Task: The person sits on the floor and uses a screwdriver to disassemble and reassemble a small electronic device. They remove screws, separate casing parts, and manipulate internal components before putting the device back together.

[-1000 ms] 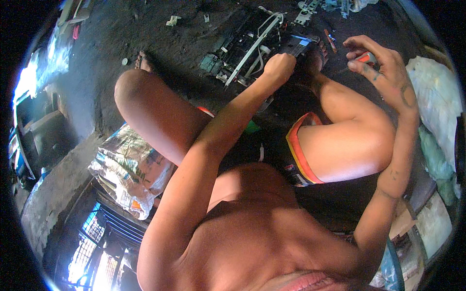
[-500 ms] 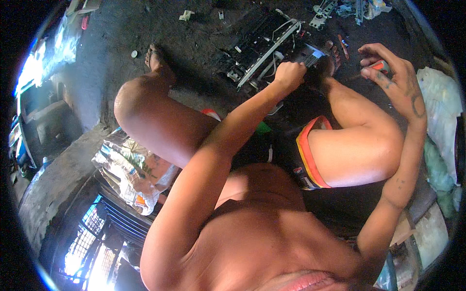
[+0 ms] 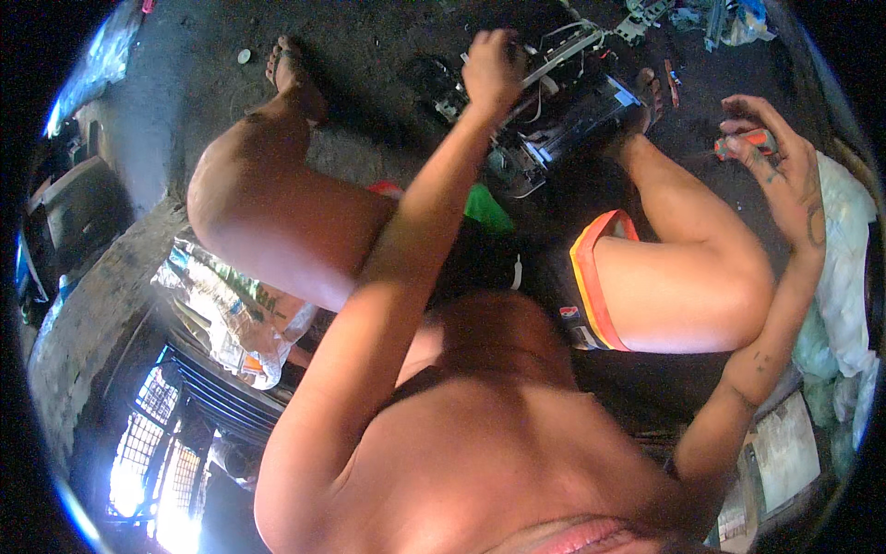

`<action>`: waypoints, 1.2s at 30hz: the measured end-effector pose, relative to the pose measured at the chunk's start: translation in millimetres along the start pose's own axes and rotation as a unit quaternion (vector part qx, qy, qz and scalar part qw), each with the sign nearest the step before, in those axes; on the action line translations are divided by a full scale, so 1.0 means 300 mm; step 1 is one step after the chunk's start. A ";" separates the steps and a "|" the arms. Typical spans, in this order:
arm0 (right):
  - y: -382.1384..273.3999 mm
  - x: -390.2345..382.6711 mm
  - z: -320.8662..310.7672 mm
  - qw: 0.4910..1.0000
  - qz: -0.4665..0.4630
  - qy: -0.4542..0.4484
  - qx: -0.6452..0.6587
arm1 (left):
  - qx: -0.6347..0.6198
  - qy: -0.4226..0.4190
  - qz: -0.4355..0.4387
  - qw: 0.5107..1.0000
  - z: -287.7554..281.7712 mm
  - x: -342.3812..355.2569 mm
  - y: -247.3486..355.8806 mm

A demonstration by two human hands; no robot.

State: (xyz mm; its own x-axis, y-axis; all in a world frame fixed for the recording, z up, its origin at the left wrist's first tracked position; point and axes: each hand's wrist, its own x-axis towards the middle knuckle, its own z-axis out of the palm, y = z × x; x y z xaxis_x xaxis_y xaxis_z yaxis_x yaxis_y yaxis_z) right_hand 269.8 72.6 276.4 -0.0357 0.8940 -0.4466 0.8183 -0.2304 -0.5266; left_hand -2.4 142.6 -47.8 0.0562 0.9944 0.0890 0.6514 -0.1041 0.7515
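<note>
2 bare hands are at work, well apart. The left grip (image 3: 496,72) is blurred at the machine (image 3: 574,116), which lies on the floor (image 3: 365,69) between the feet; I cannot tell whether it pinches anything. The right grip (image 3: 784,157) pinches a red tool (image 3: 757,141). Good handling, I judge, needs a firm left hold and the tool kept clear of the right foot (image 3: 651,97), just beside the machine.

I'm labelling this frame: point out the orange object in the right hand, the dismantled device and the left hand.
Orange object (image 3: 759,142): head view, its orange side.
Dismantled device (image 3: 564,57): head view, its long pale bar.
Left hand (image 3: 494,76): head view, its back.
</note>
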 end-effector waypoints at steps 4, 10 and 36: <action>-0.003 0.024 0.002 1.000 -0.003 -0.004 -0.011 | 0.071 -0.154 0.028 0.985 -0.031 0.102 -0.179; 0.018 0.040 0.003 1.000 -0.002 -0.010 -0.018 | 0.069 -0.212 0.081 0.971 -0.100 0.200 -0.173; 0.028 0.019 -0.016 0.996 -0.062 -0.034 -0.051 | 0.445 -0.418 0.279 0.741 -0.401 -0.104 -0.390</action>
State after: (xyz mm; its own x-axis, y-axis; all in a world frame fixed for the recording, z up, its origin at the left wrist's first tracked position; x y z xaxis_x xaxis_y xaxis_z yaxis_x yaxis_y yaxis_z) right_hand 279.0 77.7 272.9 -0.1752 0.8846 -0.4323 0.8589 -0.0774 -0.5063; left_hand -171.4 121.7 -59.7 0.7114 0.5019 -0.4919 0.5707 -0.8210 -0.0123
